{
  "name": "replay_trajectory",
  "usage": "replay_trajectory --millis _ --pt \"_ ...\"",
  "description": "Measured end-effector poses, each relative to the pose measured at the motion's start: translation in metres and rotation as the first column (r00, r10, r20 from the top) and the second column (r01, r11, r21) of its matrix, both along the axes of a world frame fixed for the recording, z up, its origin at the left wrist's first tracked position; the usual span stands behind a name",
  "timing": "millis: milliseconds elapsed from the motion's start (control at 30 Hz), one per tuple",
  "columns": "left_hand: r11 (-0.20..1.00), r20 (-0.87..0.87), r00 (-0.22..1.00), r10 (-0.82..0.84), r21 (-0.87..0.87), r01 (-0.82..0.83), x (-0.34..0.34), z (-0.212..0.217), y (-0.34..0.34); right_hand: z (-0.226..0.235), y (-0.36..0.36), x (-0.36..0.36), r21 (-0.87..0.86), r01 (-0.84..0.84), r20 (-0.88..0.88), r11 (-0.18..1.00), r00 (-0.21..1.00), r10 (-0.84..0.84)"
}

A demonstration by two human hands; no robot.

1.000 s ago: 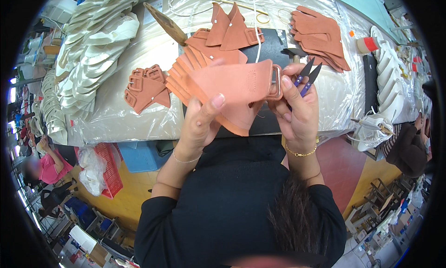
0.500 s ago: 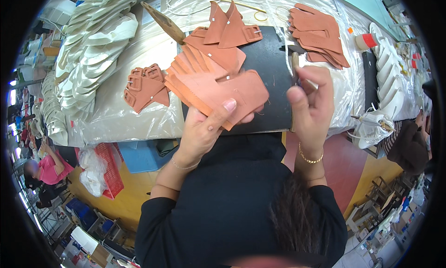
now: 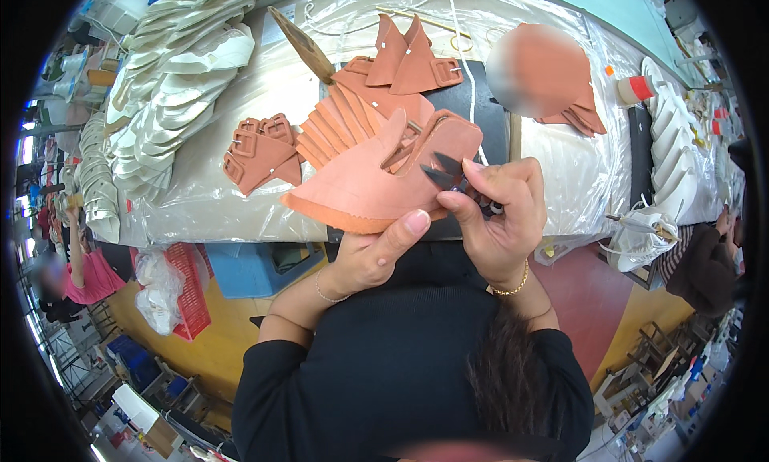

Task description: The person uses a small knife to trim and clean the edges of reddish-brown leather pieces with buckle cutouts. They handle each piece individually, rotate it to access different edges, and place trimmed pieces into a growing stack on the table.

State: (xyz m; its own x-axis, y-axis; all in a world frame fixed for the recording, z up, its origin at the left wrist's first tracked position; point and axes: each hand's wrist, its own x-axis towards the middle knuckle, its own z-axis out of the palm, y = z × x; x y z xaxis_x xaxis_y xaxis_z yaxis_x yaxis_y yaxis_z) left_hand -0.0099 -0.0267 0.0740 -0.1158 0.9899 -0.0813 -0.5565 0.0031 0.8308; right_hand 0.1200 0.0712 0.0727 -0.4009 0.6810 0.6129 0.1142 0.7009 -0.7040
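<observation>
My left hand [image 3: 370, 258] grips a reddish-tan leather shoe piece [image 3: 352, 186] by its near edge, thumb on top, other fingers hidden beneath. The piece is tilted up and has a slot with a narrow strap beside it. My right hand [image 3: 505, 210] pinches small dark thread snips [image 3: 442, 172], their two pointed blades apart over the strap end. Just behind lies a fan of similar leather pieces [image 3: 332, 130]. Buckled leather pieces [image 3: 412, 62] sit farther back, and more buckled pieces [image 3: 260, 154] lie to the left.
At right is a pile of leather pieces [image 3: 573, 78], partly blurred. A pointed wooden stick [image 3: 300, 42] lies behind the fan, near a black board [image 3: 495, 102]. White shoe parts [image 3: 184, 78] are stacked at left, others [image 3: 669, 134] at right. A red-and-white spool [image 3: 635, 90] stands nearby.
My right hand has moved left and nearer, bringing the snips to the leather piece. My left hand has turned and tilted the piece up, apart from the fan.
</observation>
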Motion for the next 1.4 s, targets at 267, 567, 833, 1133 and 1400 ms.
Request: replay_trajectory --millis 267,567,833,1133,1400 --pt "0.999 -0.111 0.993 0.03 0.033 -0.027 -0.002 -0.002 -0.003 0.003 -0.001 0.003 0.021 -0.02 -0.011 1.0 1.0 0.021" --pt "0.995 -0.117 0.988 0.1 0.026 -0.098 -0.001 0.001 -0.005 0.008 0.004 0.006 -0.168 -0.1 0.0 0.981 0.995 0.101" --pt "0.999 -0.262 0.964 0.034 -0.006 -0.037 -0.007 0.0 -0.001 0.01 0.005 0.008 -0.212 -0.106 0.015 0.972 0.994 0.112" --pt "0.996 -0.254 0.964 0.075 0.054 -0.064 -0.006 0.003 0.0 0.008 0.009 0.005 -0.169 -0.092 0.016 0.981 0.995 0.096" --pt "0.994 -0.264 0.958 0.108 0.02 -0.106 -0.006 0.005 -0.003 0.005 0.013 0.006 -0.237 -0.134 0.016 0.962 0.99 0.142"
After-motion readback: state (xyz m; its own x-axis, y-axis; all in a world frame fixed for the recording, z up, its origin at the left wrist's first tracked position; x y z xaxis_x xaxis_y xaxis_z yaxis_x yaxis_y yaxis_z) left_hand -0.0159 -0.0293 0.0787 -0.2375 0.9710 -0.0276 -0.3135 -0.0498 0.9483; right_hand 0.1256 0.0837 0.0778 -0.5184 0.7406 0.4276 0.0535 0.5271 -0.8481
